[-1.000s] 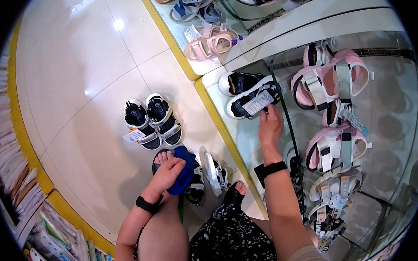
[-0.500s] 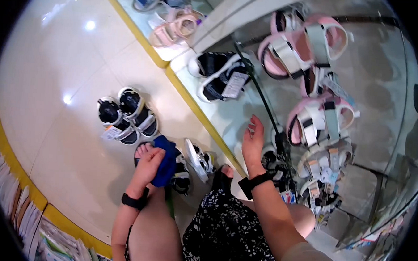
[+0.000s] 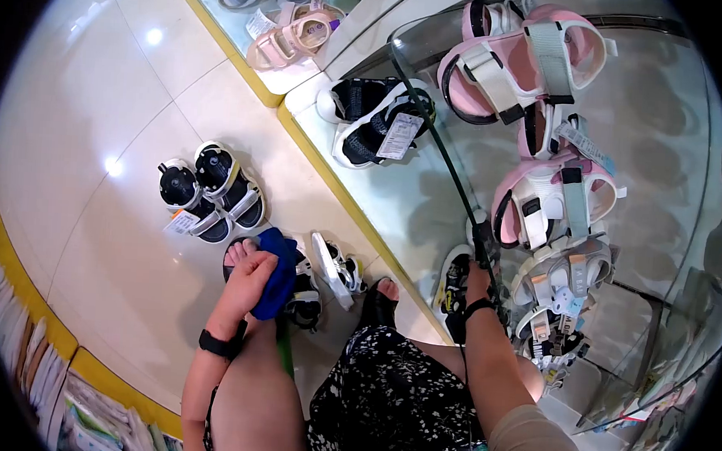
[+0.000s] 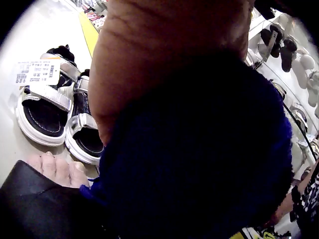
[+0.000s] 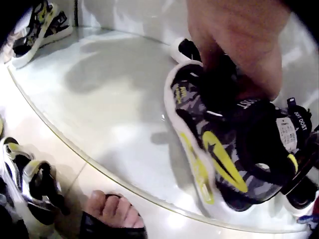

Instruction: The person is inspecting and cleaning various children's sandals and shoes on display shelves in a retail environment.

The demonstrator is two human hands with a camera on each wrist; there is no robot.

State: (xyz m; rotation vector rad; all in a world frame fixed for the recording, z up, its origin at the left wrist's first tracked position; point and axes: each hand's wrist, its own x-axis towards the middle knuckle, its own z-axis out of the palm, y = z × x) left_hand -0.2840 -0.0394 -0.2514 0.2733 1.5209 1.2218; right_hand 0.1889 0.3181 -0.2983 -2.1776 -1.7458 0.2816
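My left hand [image 3: 251,275] holds a bunched dark blue cloth [image 3: 277,290] above my foot; the cloth fills most of the left wrist view [image 4: 199,149]. On the low shelf, my right hand [image 3: 479,282] grips a grey camouflage children's sandal [image 5: 187,99] with yellow marks and a white sole. Its fingers reach over the sandal's upper, and their tips are hidden. Behind that sandal, part of its mate's white toe [image 5: 177,50] shows. Farther along the shelf stands a pair of black sandals [image 3: 366,136] with a white tag [image 3: 400,136].
A black and white tagged sandal pair [image 3: 216,193] stands on the tiled floor. Another white sandal [image 3: 332,271] lies tipped near my feet. Pink sandals [image 3: 554,199] stand on the glass shelf [image 3: 650,159], whose edge overhangs my right hand. Packaged goods [image 3: 13,313] line the left side.
My right hand has left the tagged black sandals, drawn back toward me along the low shelf, and taken hold of the camouflage sandal. The left hand still holds the blue cloth.
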